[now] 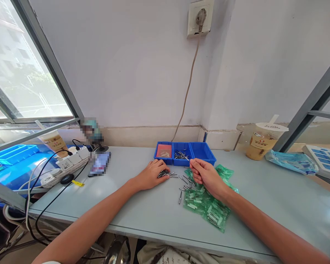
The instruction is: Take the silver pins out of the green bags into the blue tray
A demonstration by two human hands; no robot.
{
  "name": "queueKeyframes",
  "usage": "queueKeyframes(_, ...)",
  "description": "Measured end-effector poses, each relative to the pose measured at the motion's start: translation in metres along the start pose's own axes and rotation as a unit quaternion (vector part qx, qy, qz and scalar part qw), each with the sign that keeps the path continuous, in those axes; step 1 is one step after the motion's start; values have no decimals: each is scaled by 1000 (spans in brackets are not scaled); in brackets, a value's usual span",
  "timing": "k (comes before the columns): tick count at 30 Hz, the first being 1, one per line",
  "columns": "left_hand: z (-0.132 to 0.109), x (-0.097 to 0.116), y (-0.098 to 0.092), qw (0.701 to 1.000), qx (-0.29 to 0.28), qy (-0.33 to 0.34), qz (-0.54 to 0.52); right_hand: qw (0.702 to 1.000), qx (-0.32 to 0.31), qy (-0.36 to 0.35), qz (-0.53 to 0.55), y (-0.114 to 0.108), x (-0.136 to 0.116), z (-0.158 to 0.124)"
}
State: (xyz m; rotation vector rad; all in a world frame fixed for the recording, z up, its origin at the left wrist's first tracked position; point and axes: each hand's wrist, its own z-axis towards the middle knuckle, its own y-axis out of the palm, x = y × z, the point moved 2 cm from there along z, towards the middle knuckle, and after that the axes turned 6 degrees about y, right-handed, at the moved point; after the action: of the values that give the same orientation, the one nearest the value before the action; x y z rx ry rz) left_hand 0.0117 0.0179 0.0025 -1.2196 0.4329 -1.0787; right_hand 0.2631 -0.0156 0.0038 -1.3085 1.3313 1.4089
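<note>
Nearest, bags [219,219] under my right hand [206,175]; it pinches a pin [188,159], long axis slanting leftward, away from me. My left hand [151,174], well apart, curls over a pile [171,175] (gripped? can't tell). Beyond, the tray [204,152], middle bin [180,161] nearer my right.

Bins [202,151] stood beyond the right hand [206,177], pins [181,155] in the middle one; bags [217,212] lay nearside and right of its grip; leftward, the left hand [151,173], seemingly over loose pins [162,174].
</note>
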Motion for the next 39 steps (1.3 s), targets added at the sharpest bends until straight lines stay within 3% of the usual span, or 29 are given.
queueKeyframes(16,0,2,-2,998,1,8,58,970,60,-110,-207,3,-9,-7)
queueKeyframes(26,-1,0,-3,994,-11,14,106,997,61,-25,-44,-1,-6,5)
queueKeyframes(30,0,0,-2,996,-12,9,86,991,74,-56,-100,-8,-6,10)
queueKeyframes(32,0,1,-2,998,-11,7,69,962,98,-106,-233,-11,-5,11)
queueKeyframes(33,0,1,-2,998,-11,5,61,930,112,-143,-318,-13,-5,10)
queueKeyframes(37,0,1,-2,999,-10,-2,40,756,99,-256,-595,-11,0,7)
queueKeyframes(39,0,1,-2,999,-8,-5,32,701,79,-256,-661,-11,3,7)
